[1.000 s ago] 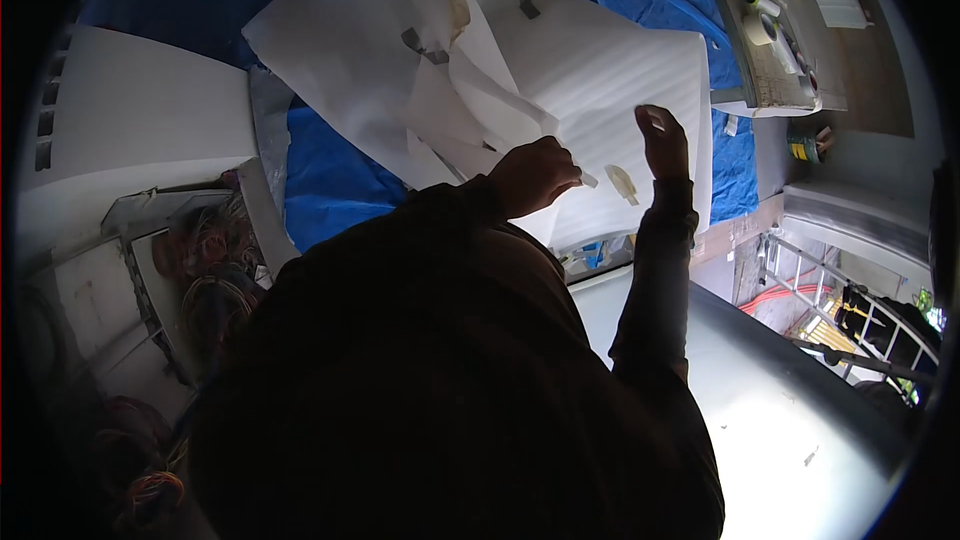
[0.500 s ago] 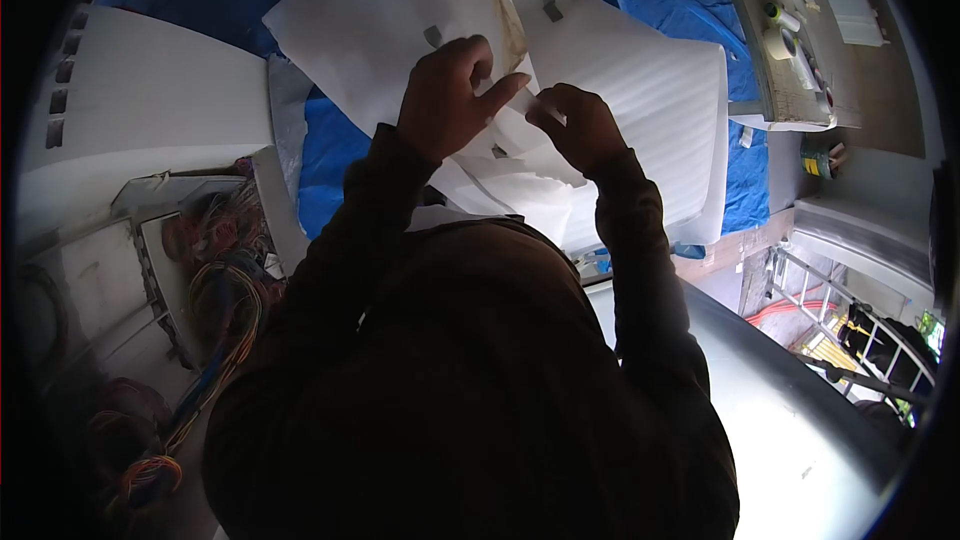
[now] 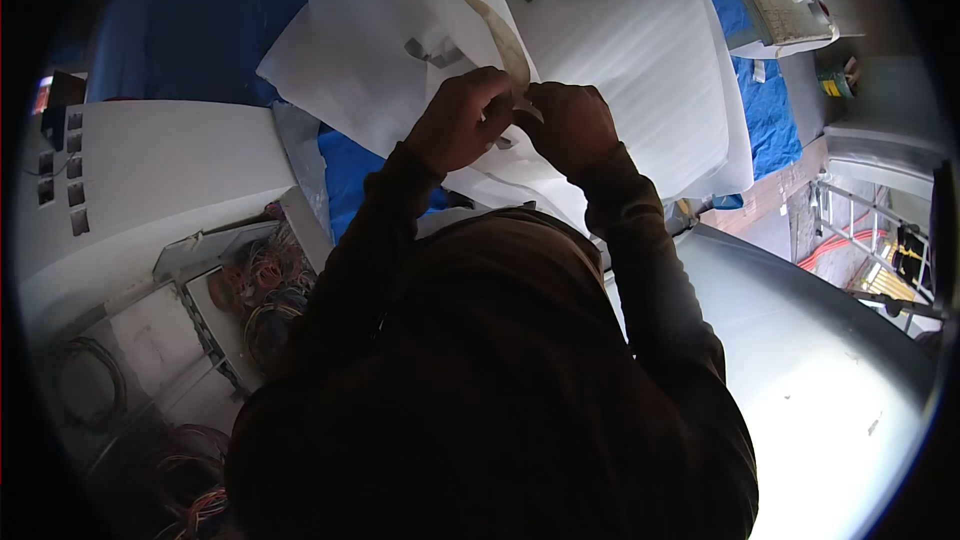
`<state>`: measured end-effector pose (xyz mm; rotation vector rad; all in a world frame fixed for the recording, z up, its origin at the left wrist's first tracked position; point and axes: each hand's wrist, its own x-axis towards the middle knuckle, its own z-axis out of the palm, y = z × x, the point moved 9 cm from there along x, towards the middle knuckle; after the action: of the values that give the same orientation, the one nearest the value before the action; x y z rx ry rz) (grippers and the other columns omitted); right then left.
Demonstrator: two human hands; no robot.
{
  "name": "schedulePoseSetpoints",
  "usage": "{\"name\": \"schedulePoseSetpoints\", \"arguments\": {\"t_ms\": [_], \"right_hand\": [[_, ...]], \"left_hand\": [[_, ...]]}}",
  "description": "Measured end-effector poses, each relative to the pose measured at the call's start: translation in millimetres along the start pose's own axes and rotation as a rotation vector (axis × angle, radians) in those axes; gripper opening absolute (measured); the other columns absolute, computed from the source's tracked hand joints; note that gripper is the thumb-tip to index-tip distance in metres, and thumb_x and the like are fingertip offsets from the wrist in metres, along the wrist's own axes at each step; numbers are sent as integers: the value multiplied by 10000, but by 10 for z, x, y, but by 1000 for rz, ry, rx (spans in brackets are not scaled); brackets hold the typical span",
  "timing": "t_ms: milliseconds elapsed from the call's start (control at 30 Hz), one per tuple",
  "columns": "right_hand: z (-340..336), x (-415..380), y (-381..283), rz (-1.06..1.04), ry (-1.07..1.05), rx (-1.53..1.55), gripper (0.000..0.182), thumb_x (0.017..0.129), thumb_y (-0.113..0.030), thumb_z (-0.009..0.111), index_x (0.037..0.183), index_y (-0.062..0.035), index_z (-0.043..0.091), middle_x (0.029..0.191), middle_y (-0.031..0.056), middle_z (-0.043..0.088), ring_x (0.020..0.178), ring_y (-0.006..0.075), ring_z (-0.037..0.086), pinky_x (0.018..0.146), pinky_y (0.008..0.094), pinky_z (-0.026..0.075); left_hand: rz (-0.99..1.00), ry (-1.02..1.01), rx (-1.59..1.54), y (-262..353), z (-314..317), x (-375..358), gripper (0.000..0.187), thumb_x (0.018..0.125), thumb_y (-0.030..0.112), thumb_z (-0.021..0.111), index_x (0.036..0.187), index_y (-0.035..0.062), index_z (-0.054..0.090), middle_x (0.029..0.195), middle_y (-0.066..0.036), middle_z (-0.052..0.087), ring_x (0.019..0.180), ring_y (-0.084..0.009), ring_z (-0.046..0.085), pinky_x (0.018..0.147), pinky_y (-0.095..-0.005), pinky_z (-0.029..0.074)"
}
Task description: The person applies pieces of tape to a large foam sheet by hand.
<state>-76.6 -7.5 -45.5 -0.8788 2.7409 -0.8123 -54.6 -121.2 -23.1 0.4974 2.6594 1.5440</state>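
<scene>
White foam sheeting (image 3: pixel 630 70) with grey tape patches spreads in front of me. A crumpled cream strip (image 3: pixel 497 28) runs down over it to my hands. My left hand (image 3: pixel 462 118) is closed at the strip's lower end, its fingers curled. Close beside it, my right hand (image 3: pixel 570 128) pinches a small pale piece at the same end. The fingertips nearly meet, and exactly what lies between the left fingers is too dark to make out.
Blue tarp (image 3: pixel 210 20) lies behind and around the sheeting. Bundled wires (image 3: pixel 270 280) fill an open box at the left. A shelf with tape rolls (image 3: pixel 790 10) is at the upper right, a ladder (image 3: pixel 870 230) at the right, and a shiny panel (image 3: pixel 790 340) at the lower right.
Both hands have come closer together at the strip's lower end, the right one moving left. The view has shifted, so the wire box and ladder appear farther right and lower or cropped.
</scene>
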Motion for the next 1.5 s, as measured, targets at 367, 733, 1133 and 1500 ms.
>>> {"name": "schedulePoseSetpoints", "arguments": {"t_ms": [367, 733, 1133, 1500], "right_hand": [[-304, -213, 112, -107, 99, 68, 190, 905, -254, 706, 886, -70, 750, 857, 105, 720, 751, 329, 685, 719, 422, 536], [-269, -305, 396, 63, 41, -34, 382, 876, -399, 729, 1070, -72, 690, 914, 126, 724, 888, 313, 711, 919, 509, 475], [181, 262, 76, 227, 64, 159, 337, 784, -306, 789, 984, -41, 728, 864, 165, 744, 827, 331, 731, 805, 423, 563], [-162, 46, -374, -31, 44, -20, 160, 863, -223, 719, 924, -80, 756, 840, 121, 718, 755, 307, 701, 771, 444, 535]], "left_hand": [[-83, 233, 23, -154, -529, -105, 154, 945, 20, 552, 1013, -66, 660, 929, -120, 698, 821, -175, 721, 746, -290, 574], [-98, 325, -362, -254, -854, -315, 118, 964, 16, 520, 882, -58, 563, 1093, -203, 657, 923, -221, 693, 853, -377, 616], [-14, 436, -211, 156, -948, -410, 112, 925, -60, 520, 815, -58, 540, 931, -197, 721, 768, -154, 694, 703, -283, 588], [-121, 686, -259, -303, -1353, -607, 88, 912, -1, 537, 848, -53, 569, 942, -173, 705, 796, -179, 692, 750, -325, 618]]}}
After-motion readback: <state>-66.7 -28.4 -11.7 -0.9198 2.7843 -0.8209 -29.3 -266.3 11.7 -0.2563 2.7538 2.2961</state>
